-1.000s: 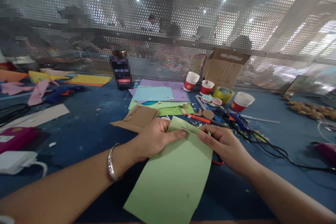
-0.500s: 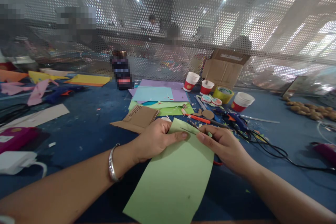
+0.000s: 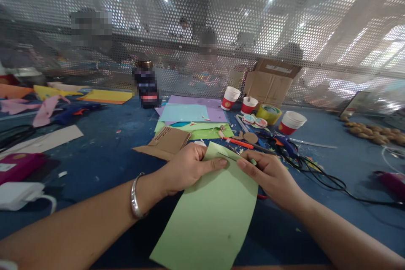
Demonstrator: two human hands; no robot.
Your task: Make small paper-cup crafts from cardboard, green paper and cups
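A light green sheet of paper (image 3: 215, 215) hangs tilted between my hands, its lower end towards me. My left hand (image 3: 193, 166) pinches its upper left edge, thumb on top and fingers behind. My right hand (image 3: 264, 173) is closed at the upper right edge, thumb over the paper. A thin dark scissors blade (image 3: 227, 157) lies across the sheet between my thumbs. A red bit of handle (image 3: 262, 197) shows under my right hand; most of the scissors is hidden by hand and paper. A narrow strip of green curls near my right fingers.
Beyond my hands lie folded cardboard (image 3: 171, 141), coloured sheets (image 3: 185, 112) and an orange cutter (image 3: 238, 142). Paper cups (image 3: 230, 98), yellow tape (image 3: 268, 114) and a blue glue gun (image 3: 286, 143) with a black cable are at the right. A perforated metal screen (image 3: 202, 17) stands behind.
The lower end of the green paper has shifted slightly to the right. Less of the scissors tip shows beyond the paper's top edge. My hands stay almost in place.
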